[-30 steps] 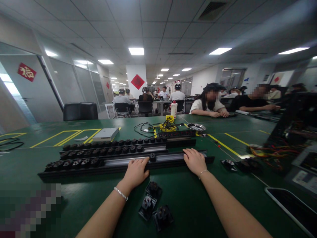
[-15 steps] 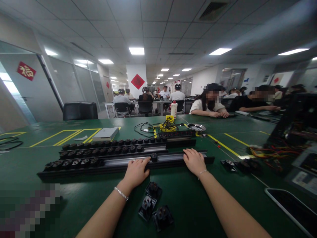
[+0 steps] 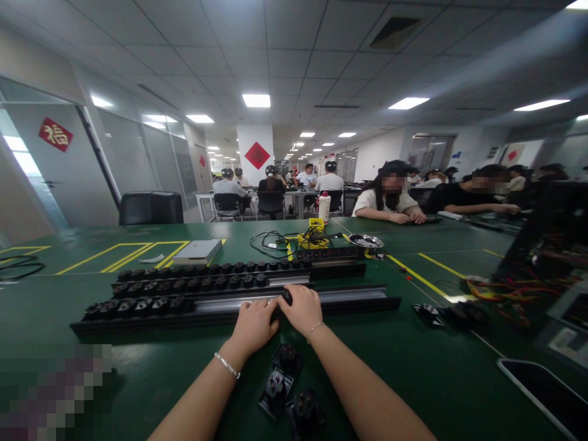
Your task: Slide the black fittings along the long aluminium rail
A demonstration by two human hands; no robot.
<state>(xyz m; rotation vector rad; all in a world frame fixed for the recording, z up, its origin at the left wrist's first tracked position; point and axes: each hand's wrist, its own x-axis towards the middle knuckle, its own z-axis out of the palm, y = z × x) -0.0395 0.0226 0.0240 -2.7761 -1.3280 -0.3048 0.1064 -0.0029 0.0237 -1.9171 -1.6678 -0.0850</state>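
closely, right hand (curled) around black module

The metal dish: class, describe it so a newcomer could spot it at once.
On the big green table, look past the long black rails towards the far side. Just right of the yellow holder with tangled black cables sits the dish. Unlike its neighbours, it is round, shallow and shiny silver.
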